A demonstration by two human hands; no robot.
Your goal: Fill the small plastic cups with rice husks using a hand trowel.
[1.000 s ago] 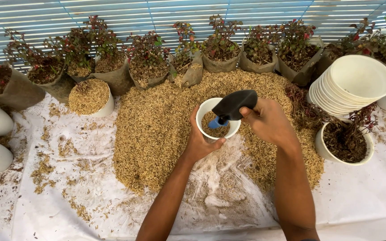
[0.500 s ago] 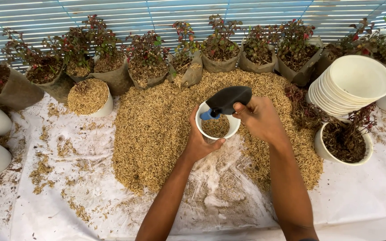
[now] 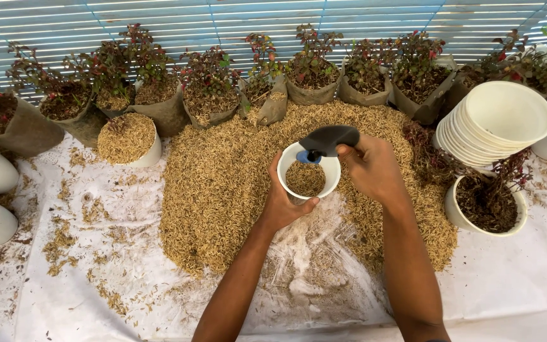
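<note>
My left hand (image 3: 283, 206) grips a white plastic pot (image 3: 309, 170) from below, holding it over a big heap of rice husks (image 3: 223, 183). The pot is partly filled with husks. My right hand (image 3: 371, 168) holds a dark hand scoop (image 3: 328, 139) with a blue handle end, its blade lying across the pot's far rim. Both forearms reach in from the bottom edge.
A row of small red-leaved plants in grey grow bags (image 3: 204, 95) lines the back. A husk-filled white pot (image 3: 128, 139) sits left. Stacked white pots (image 3: 498, 123) lie right, above a potted plant (image 3: 485, 206). White sheeting (image 3: 96, 278) covers the surface.
The scoop has tipped from slanting down into the pot to lying flatter over its rim, and the pot holds more husks. My left hand has stayed in place.
</note>
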